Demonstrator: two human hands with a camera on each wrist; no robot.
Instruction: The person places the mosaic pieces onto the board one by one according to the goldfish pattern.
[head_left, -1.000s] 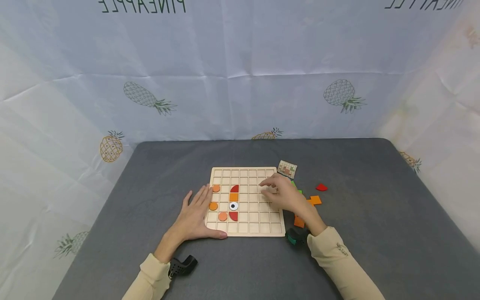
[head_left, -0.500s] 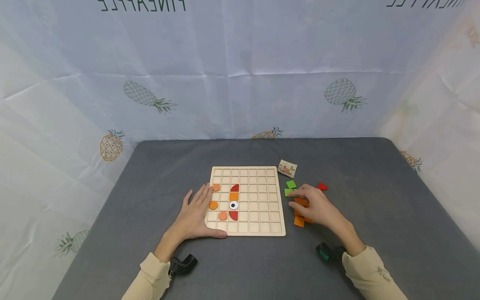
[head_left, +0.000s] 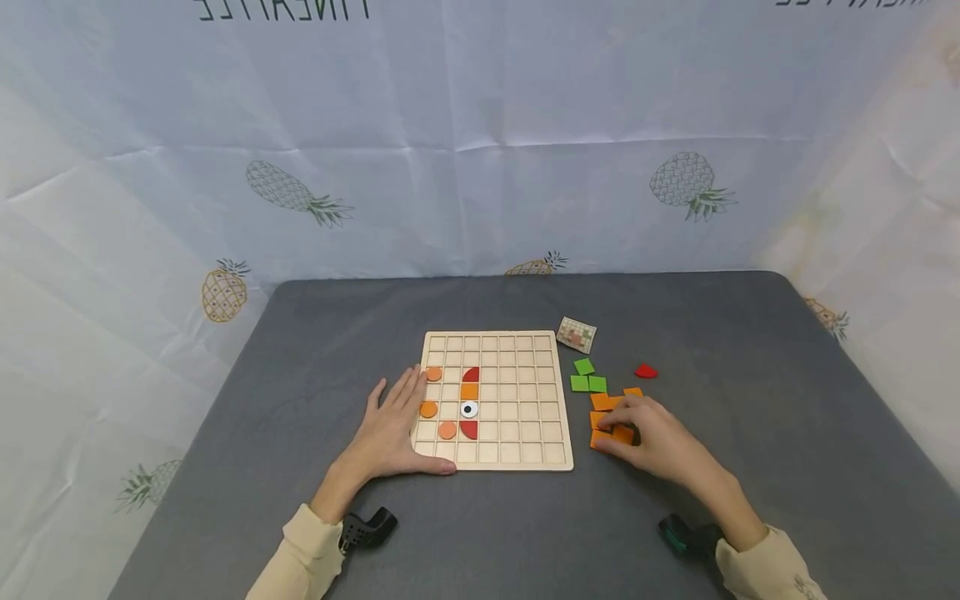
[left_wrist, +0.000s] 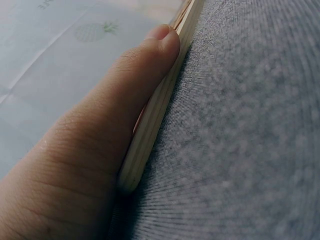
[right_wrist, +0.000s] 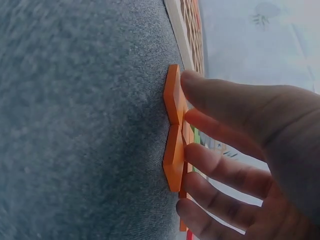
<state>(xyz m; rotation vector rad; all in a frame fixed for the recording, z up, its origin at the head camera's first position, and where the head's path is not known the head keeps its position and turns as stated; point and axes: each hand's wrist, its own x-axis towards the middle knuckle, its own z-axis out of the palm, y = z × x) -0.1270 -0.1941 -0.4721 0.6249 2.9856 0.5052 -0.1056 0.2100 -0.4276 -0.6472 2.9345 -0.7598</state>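
The left hand (head_left: 387, 429) rests with spread fingers on the left edge of a wooden grid board (head_left: 525, 421), its thumb (left_wrist: 145, 65) lying along the near edge. On the board sit orange discs (head_left: 447, 430), red quarter pieces (head_left: 470, 375), an orange square (head_left: 469, 392) and a white disc with a black dot (head_left: 468, 409). Right of the board, the right hand (head_left: 656, 437) has its fingertips over a group of orange squares (head_left: 600, 402). In the right wrist view its thumb and fingers touch or nearly touch orange squares (right_wrist: 174, 157); none is seen lifted.
Several green squares (head_left: 580, 383) lie between the board and a red piece (head_left: 646, 371). A small patterned card (head_left: 577, 335) is at the board's far right corner. The grey table (head_left: 360, 325) meets a hanging pineapple-print cloth (head_left: 480, 208) at the back.
The right hand has moved from above the board's right side, past the green squares, to the orange squares at the right. The left hand has stayed on the board.
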